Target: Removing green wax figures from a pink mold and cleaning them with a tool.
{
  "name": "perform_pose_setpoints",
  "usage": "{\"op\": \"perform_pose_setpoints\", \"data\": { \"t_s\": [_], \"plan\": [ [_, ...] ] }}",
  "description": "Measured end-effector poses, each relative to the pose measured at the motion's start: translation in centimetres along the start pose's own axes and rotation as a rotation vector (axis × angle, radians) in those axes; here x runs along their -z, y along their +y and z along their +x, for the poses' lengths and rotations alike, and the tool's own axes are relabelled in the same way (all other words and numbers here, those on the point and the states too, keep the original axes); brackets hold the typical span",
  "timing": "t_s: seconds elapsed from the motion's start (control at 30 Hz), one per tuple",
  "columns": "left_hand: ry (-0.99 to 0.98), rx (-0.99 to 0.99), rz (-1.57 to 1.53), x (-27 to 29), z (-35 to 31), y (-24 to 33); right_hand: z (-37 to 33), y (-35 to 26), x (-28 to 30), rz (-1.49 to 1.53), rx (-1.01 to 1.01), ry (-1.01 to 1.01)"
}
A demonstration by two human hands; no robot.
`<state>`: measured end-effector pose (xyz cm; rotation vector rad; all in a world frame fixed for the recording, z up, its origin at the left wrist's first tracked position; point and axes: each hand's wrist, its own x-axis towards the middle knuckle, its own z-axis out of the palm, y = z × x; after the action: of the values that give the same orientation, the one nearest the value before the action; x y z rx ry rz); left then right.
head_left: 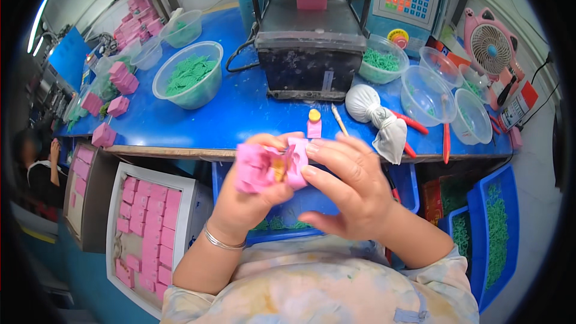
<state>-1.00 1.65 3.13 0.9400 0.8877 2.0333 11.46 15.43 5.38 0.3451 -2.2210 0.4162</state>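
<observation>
My left hand [243,201] grips a pink rubber mould [253,171] in front of my body, above the table's front edge. The block is spread apart, and a small yellowish patch [279,171] shows in its gap; I cannot make out what it is. My right hand [354,183] lays its fingertips on the mould's right flap [297,162], fingers spread and thumb standing away from it. Just beyond, on the blue table [240,126], is a small pink block with a round yellow top [314,121]. A thin pointed tool [339,121] lies beside that.
A dark machine [309,54] stands at the back centre with a control panel [408,0]. Bowls of green pieces [192,78] flank it. A tied white cloth bag [378,117] and red-handled tools [411,122] lie right. Pink blocks fill a tray [114,228] lower left; a blue drawer [411,189] sits below.
</observation>
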Motion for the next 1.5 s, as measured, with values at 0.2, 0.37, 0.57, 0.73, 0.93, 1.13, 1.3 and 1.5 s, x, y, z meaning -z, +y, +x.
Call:
{"op": "perform_pose_setpoints", "data": {
  "t_s": [0.2, 0.37, 0.57, 0.73, 0.93, 1.13, 1.3, 1.5],
  "plan": [
    [0.263, -0.014, -0.49, 3.7, -0.4, 0.7, -1.5, -1.6, -2.1, -0.015, 0.033, -0.154],
    [0.133, -0.061, 0.673, 3.0, -1.8, 1.2, 0.5, -1.2, -1.1, -0.009, -0.001, 0.022],
    [0.203, -0.068, -0.428, 3.4, -1.2, 0.9, -1.5, -2.7, -4.7, 0.108, 0.228, -0.106],
    [0.177, 0.005, -0.428, 5.1, -2.6, 0.8, 0.0, 2.9, -1.2, -0.618, -0.166, -0.011],
    [0.154, 0.068, -0.431, 4.9, -2.2, 0.0, -1.3, 7.4, 1.1, -0.648, -0.519, -0.202],
    [0.591, 0.159, -0.186, 1.6, -1.2, -0.1, 1.3, -1.6, -2.6, -0.219, 0.066, -0.035],
    [0.248, 0.245, -0.366, 3.5, -1.4, -0.6, 1.1, 0.2, -2.0, -0.127, -0.01, 0.095],
    [0.515, 0.166, -0.268, 2.2, -0.4, -1.6, -0.1, 0.4, -2.3, -0.107, -0.068, -0.177]
  ]
}}
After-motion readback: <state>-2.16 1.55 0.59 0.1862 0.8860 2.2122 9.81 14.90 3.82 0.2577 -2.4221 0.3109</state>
